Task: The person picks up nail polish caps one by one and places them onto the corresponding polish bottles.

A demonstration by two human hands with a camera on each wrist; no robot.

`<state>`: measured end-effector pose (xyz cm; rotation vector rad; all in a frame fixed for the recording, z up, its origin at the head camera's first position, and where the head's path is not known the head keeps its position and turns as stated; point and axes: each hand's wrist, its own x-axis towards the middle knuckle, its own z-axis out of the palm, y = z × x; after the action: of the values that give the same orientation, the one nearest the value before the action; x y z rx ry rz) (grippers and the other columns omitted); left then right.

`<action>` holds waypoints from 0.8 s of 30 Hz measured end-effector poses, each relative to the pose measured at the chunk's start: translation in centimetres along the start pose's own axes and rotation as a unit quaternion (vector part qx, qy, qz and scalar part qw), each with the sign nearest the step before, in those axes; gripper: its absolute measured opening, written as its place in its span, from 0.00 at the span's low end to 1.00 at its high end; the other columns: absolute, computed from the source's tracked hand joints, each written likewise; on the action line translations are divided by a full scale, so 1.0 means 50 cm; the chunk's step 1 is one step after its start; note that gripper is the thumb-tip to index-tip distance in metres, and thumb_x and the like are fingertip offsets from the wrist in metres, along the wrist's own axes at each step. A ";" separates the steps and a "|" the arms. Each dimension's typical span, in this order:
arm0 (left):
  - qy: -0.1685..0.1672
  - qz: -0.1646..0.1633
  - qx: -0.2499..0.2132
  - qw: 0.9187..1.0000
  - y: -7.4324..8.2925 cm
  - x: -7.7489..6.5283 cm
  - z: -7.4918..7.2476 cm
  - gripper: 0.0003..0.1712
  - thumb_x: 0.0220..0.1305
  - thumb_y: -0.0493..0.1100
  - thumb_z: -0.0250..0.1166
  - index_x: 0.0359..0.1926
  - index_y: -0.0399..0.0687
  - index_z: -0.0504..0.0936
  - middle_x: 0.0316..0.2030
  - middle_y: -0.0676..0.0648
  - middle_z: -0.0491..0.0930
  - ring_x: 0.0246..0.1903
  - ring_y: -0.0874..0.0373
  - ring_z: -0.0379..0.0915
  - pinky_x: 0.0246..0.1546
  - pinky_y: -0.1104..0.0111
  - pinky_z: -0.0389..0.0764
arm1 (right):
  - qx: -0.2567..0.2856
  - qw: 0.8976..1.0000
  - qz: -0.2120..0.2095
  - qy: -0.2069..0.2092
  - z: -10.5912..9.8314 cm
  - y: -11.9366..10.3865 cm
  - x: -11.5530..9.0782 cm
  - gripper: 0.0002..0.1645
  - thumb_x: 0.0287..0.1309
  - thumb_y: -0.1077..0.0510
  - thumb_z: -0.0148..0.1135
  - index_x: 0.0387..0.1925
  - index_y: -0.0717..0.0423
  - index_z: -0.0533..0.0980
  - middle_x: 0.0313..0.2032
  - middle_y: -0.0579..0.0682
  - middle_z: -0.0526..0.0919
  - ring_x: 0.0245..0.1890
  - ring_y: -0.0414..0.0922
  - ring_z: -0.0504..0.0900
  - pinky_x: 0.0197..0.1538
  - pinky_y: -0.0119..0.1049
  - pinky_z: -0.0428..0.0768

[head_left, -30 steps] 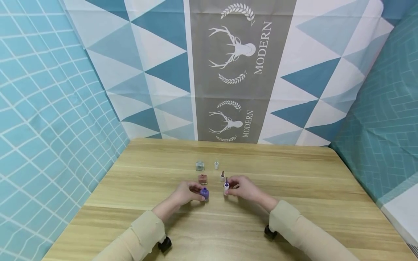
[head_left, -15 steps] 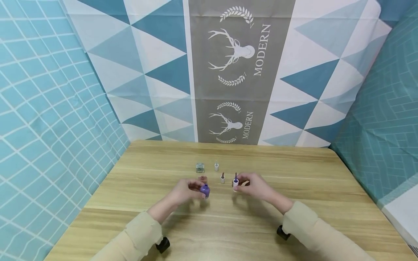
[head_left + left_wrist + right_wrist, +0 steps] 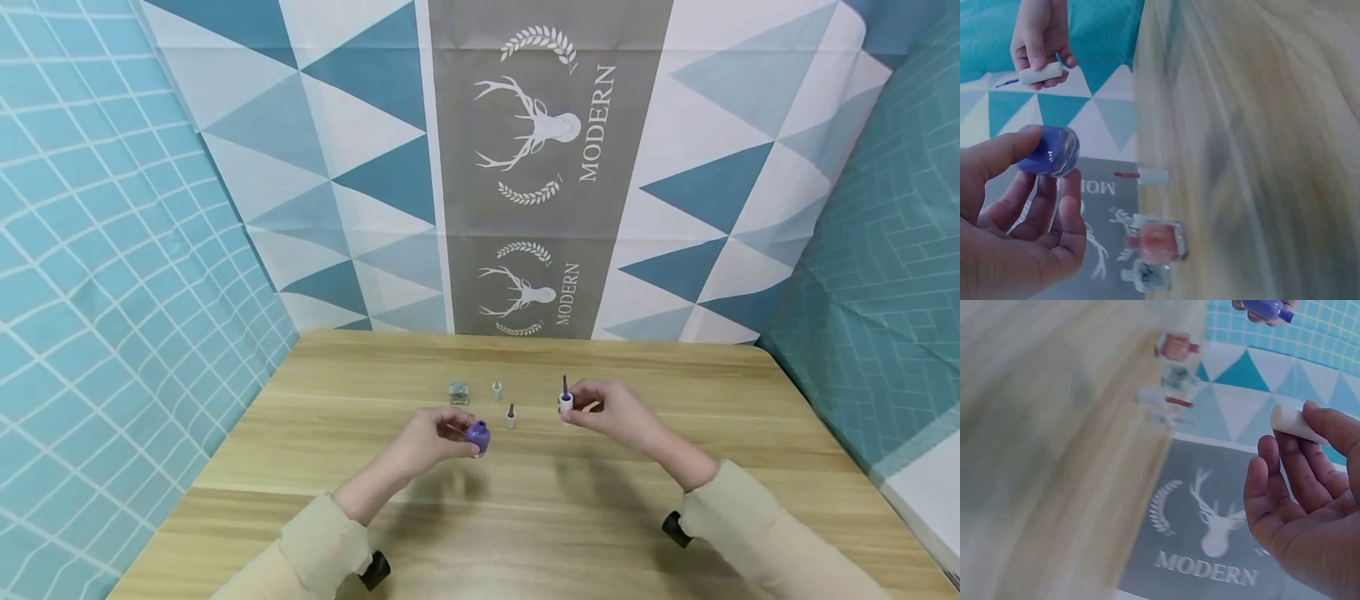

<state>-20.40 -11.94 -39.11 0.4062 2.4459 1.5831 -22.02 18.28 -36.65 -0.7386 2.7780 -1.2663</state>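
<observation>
Between thumb and fingers my left hand point(image 3: 427, 446) holds an uncapped purple nail polish bottle point(image 3: 477, 437), upright and lifted off the table. My right hand point(image 3: 618, 417) pinches a white nail polish cap point(image 3: 566, 408), its purple-coated brush pointing up, also in the air. Bottle and cap are well apart. An open red nail polish bottle point(image 3: 1159, 242) stands on the table, seen in both wrist views; the left hand hides it in the head view. Behind it is a clear, glittery bottle point(image 3: 459, 394). In the right wrist view the held cap's brush is hidden.
Two more white caps stand on the wooden table point(image 3: 300, 467), brushes up: one with a red brush point(image 3: 511, 417), one with a pale brush point(image 3: 497, 390). Patterned cloth point(image 3: 517, 167) hangs behind the table and at both sides.
My right hand has moved right and up with the purple-brush cap. The left hand has raised the purple bottle off the table and shifted it slightly right.
</observation>
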 end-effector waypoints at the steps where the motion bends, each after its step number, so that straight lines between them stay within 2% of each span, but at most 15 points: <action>1: 0.003 0.006 0.009 1.000 0.005 -0.002 0.001 0.20 0.46 0.38 0.74 0.44 0.40 0.81 0.37 0.45 0.82 0.35 0.57 0.77 0.37 0.67 0.80 | -0.001 1.000 0.001 0.004 -0.006 -0.003 -0.001 0.12 0.55 0.54 0.67 0.39 0.56 0.81 0.34 0.47 0.84 0.35 0.41 0.81 0.36 0.31 0.80; 6: 0.025 0.036 0.032 0.999 0.031 -0.010 0.003 0.19 0.46 0.40 0.74 0.42 0.44 0.82 0.34 0.48 0.82 0.34 0.57 0.77 0.35 0.66 0.80 | -0.015 0.999 -0.007 0.033 -0.044 -0.027 -0.007 0.13 0.54 0.56 0.68 0.40 0.57 0.81 0.34 0.47 0.84 0.34 0.41 0.81 0.36 0.31 0.80; 13: 0.042 0.066 0.015 0.997 0.067 -0.019 0.000 0.18 0.47 0.40 0.74 0.42 0.44 0.82 0.35 0.48 0.82 0.35 0.57 0.77 0.36 0.68 0.79 | -0.034 0.997 -0.028 0.069 -0.092 -0.064 -0.020 0.13 0.54 0.57 0.68 0.40 0.59 0.81 0.33 0.49 0.84 0.33 0.41 0.80 0.37 0.31 0.80; 17: 0.043 0.069 -0.004 0.997 0.082 -0.022 -0.002 0.18 0.49 0.40 0.74 0.42 0.44 0.82 0.36 0.48 0.82 0.37 0.57 0.77 0.38 0.69 0.79 | -0.037 0.995 -0.043 0.086 -0.108 -0.083 -0.028 0.13 0.53 0.57 0.68 0.40 0.59 0.81 0.33 0.48 0.84 0.32 0.41 0.79 0.38 0.31 0.80; 24: 0.047 0.074 -0.023 0.996 0.106 -0.024 0.005 0.18 0.50 0.43 0.73 0.43 0.44 0.82 0.37 0.47 0.83 0.36 0.57 0.77 0.37 0.70 0.79 | -0.048 0.992 -0.041 0.110 -0.125 -0.110 -0.043 0.13 0.55 0.56 0.67 0.41 0.56 0.81 0.34 0.47 0.84 0.33 0.40 0.80 0.39 0.28 0.79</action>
<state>-18.56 -10.08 -34.34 0.5294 2.4941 1.7514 -19.01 20.53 -28.88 -0.7706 3.0319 -1.3101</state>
